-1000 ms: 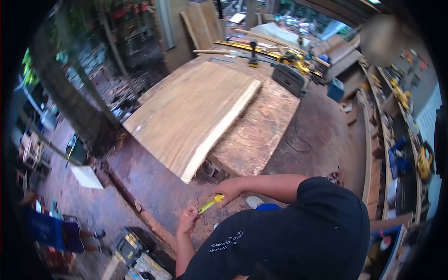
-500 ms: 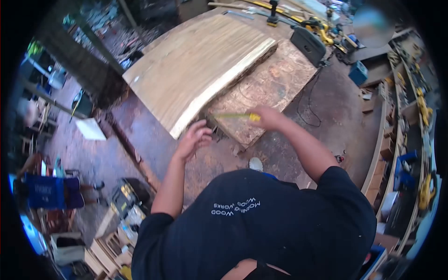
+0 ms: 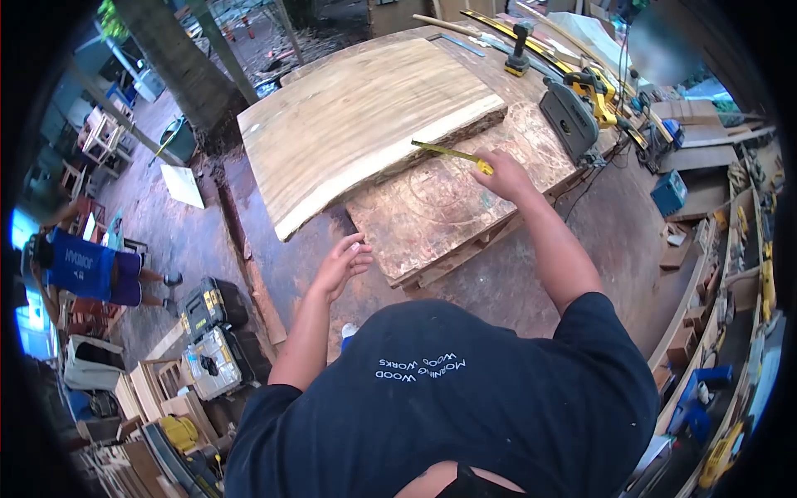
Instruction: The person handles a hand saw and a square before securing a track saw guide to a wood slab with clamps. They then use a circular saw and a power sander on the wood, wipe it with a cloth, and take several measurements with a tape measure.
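My right hand (image 3: pixel 506 174) grips a yellow tape measure (image 3: pixel 484 167) over the work table. A short length of its blade (image 3: pixel 444 150) sticks out to the left, its tip overlapping the pale live edge of a thick wood slab (image 3: pixel 365 108). The slab lies flat on the table (image 3: pixel 432 203), its bark edge toward me. My left hand (image 3: pixel 343 264) holds nothing and hovers short of the table's near left corner, fingers apart and slightly curled.
On the table's right stand a dark upright panel (image 3: pixel 569 116), a cordless drill (image 3: pixel 518 51) and a yellow power tool (image 3: pixel 591 87). Toolboxes (image 3: pixel 217 358) sit on the floor at left, near a person in a blue shirt (image 3: pixel 81 266). A long tool-filled shelf (image 3: pixel 706 307) runs along the right.
My right hand has moved farther over the table with the tape measure, whose blade now reaches the slab's edge. My left hand has drawn away from the slab. The view has shifted.
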The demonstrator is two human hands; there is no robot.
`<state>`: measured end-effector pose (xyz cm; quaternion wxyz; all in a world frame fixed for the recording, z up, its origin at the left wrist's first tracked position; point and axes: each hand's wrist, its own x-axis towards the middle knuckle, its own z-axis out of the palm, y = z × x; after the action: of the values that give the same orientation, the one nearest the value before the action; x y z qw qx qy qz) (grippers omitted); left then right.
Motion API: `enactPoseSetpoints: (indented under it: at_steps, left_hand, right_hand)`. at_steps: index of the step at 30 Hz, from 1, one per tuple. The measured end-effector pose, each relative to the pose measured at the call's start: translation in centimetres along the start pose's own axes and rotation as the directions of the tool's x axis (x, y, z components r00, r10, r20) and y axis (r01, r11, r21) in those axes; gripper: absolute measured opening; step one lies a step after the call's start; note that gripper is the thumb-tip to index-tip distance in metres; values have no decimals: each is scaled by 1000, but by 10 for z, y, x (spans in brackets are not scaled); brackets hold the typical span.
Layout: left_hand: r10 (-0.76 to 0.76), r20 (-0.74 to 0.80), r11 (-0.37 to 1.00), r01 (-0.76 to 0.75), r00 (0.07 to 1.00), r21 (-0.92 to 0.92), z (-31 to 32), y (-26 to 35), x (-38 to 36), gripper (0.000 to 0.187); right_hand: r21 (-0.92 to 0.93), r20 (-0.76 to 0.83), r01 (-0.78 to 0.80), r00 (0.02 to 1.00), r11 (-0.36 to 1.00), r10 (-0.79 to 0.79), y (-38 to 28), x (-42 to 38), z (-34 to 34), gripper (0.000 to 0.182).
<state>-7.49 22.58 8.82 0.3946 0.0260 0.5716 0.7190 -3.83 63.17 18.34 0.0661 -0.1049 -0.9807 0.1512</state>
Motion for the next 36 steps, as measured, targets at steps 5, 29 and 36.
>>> enactPoseSetpoints:
  at_steps: [5,29,36]
  left_hand:
    - [41,-45,999,-40,998,17,18,-3,-8,39]
    - [162,-577,955,-274,801,-112,-182,-33,-93,29]
    - [186,-487,954,-275,853,-116,-198,-31,-70,32]
  right_hand:
    - [2,-15,79,997,997,-79,12,2,-3,45]
    - [149,879,531,314,834,-358,-311,200,161,39]
    - [58,915,487,322,872,-241,-303,214,157,36]
